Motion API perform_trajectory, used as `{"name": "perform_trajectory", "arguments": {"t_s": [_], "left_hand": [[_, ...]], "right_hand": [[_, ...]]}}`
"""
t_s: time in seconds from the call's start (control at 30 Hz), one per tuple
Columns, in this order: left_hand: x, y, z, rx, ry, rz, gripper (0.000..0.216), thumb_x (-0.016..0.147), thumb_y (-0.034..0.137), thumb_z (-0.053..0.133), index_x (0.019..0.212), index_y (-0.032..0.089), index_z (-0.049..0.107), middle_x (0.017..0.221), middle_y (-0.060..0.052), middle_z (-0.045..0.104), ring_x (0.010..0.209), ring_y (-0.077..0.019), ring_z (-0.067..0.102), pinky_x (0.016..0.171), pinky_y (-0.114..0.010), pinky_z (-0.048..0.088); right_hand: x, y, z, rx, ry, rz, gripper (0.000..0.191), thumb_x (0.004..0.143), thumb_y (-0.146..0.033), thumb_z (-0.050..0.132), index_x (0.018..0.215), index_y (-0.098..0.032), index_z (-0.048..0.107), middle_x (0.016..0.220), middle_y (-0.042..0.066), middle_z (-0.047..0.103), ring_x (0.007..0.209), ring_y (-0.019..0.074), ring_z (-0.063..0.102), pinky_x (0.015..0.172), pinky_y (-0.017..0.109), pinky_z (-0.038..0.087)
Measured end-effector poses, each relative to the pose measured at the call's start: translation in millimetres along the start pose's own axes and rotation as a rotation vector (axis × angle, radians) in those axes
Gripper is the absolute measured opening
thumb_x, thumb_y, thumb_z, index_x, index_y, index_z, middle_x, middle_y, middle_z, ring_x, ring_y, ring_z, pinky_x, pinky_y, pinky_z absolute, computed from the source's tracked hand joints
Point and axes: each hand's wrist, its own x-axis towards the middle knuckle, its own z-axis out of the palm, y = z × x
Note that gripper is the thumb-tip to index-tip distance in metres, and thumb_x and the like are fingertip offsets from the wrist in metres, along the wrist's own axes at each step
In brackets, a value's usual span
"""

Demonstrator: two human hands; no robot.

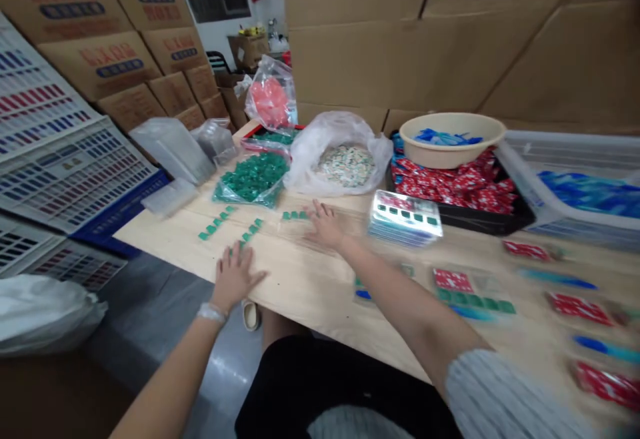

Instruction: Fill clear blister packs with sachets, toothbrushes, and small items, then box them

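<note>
My left hand [234, 276] lies at the near table edge with its fingers spread. Its fingertips touch or nearly touch a slanted row of small green pieces [252, 229]. A second row of green pieces [216, 222] lies farther left. My right hand [324, 225] is open and flat, its fingers at the end of another green row [294, 215]. Something clear seems to lie under that hand, but I cannot make it out. To its right stands a stack of shiny clear trays [405, 219], the top one holding green squares and a red-and-white packet.
Behind the rows sit a bag of green pieces [253, 177] and a white plastic bag [320, 135] of small pale pieces. A beige basin [450, 152] rests over red packets in a black tray [520, 219]. Packets and blue items [560, 279] lie right. Plastic crates [90, 165] stand left.
</note>
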Motion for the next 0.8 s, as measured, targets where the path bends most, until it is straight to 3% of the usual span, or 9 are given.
{"name": "perform_trajectory", "arguments": {"t_s": [0.1,0.2,0.3,0.37,0.43,0.53,0.6,0.7,0.8], "left_hand": [[-44.0,-9.0,7.9,-0.09,0.005,0.132,0.073,0.059,0.056,0.061,0.122,0.023,0.046,0.138,-0.015,0.028,0.126,-0.0385,0.022,0.099,-0.055,0.018],[-69.8,-25.1,7.9,-0.225,0.004,0.13,0.062,0.063,0.044,0.065,0.121,0.03,0.048,0.131,-0.01,0.042,0.121,-0.0348,0.033,0.099,-0.053,0.022],[-70.6,-47.2,-3.6,-0.381,-0.017,0.088,0.038,0.072,0.031,0.057,0.11,0.032,0.057,0.114,-0.008,0.056,0.109,-0.0301,0.047,0.095,-0.05,0.029],[-59.4,-61.1,-17.9,-0.502,-0.011,0.107,0.032,0.074,0.028,0.055,0.105,0.031,0.06,0.109,-0.007,0.058,0.103,-0.0271,0.05,0.094,-0.045,0.034],[-38.8,-73.8,-33.9,-0.561,0.1,0.132,0.032,0.075,0.026,0.053,0.106,0.029,0.06,0.11,-0.007,0.055,0.102,-0.0242,0.051,0.092,-0.039,0.037],[9.3,-93.6,-48.5,-0.425,0.352,0.118,0.035,0.077,0.026,0.048,0.112,0.026,0.056,0.116,-0.009,0.048,0.105,-0.0236,0.046,0.092,-0.038,0.036],[46.1,-108.4,-47.4,-0.281,0.422,0.058,0.035,0.078,0.027,0.046,0.112,0.021,0.056,0.119,-0.011,0.044,0.109,-0.0259,0.041,0.095,-0.042,0.031],[84.0,-126.1,-36.7,-0.188,0.269,0.046,0.036,0.077,0.032,0.045,0.105,0.017,0.06,0.117,-0.014,0.045,0.108,-0.0271,0.041,0.095,-0.043,0.03],[81.2,-122.9,-26.7,-0.26,0.136,0.144,0.038,0.071,0.042,0.05,0.097,0.018,0.063,0.109,-0.012,0.052,0.105,-0.0253,0.044,0.093,-0.039,0.034]], "right_hand": [[9.1,-2.0,16.3,-0.082,-0.146,-0.042,0.088,0.061,-0.063,0.056,0.134,-0.026,0.024,0.14,0.013,0.023,0.124,0.0342,0.023,0.095,0.049,0.024],[-31.2,-13.0,29.6,-0.114,-0.245,-0.111,0.105,0.048,-0.073,0.056,0.135,-0.025,0.023,0.142,0.015,0.017,0.124,0.0389,0.02,0.094,0.052,0.022],[-77.3,-36.8,40.0,-0.148,-0.256,-0.096,0.115,0.04,-0.072,0.062,0.135,-0.019,0.024,0.142,0.019,0.015,0.124,0.0403,0.02,0.095,0.054,0.02],[-98.9,-52.0,47.9,-0.167,-0.208,-0.065,0.108,0.045,-0.069,0.062,0.134,-0.017,0.028,0.142,0.019,0.015,0.121,0.0386,0.027,0.095,0.052,0.022],[-113.9,-62.9,56.9,-0.173,-0.152,-0.076,0.102,0.049,-0.07,0.059,0.131,-0.016,0.034,0.142,0.018,0.015,0.119,0.0385,0.03,0.094,0.052,0.024],[-130.4,-71.1,69.8,-0.195,-0.068,-0.138,0.096,0.051,-0.066,0.061,0.129,-0.016,0.038,0.141,0.017,0.019,0.12,0.0398,0.027,0.094,0.055,0.02],[-138.9,-72.6,76.3,-0.214,-0.019,-0.166,0.075,0.062,-0.052,0.063,0.126,-0.019,0.042,0.139,0.014,0.026,0.119,0.0362,0.031,0.095,0.052,0.022],[-148.7,-72.1,80.3,-0.207,0.032,-0.203,0.043,0.075,-0.036,0.055,0.116,-0.024,0.052,0.134,0.01,0.038,0.11,0.0297,0.042,0.09,0.047,0.029],[-160.6,-74.3,73.7,-0.183,0.071,-0.184,0.03,0.08,-0.028,0.049,0.108,-0.026,0.057,0.129,0.007,0.045,0.102,0.0256,0.049,0.084,0.044,0.036]]}}
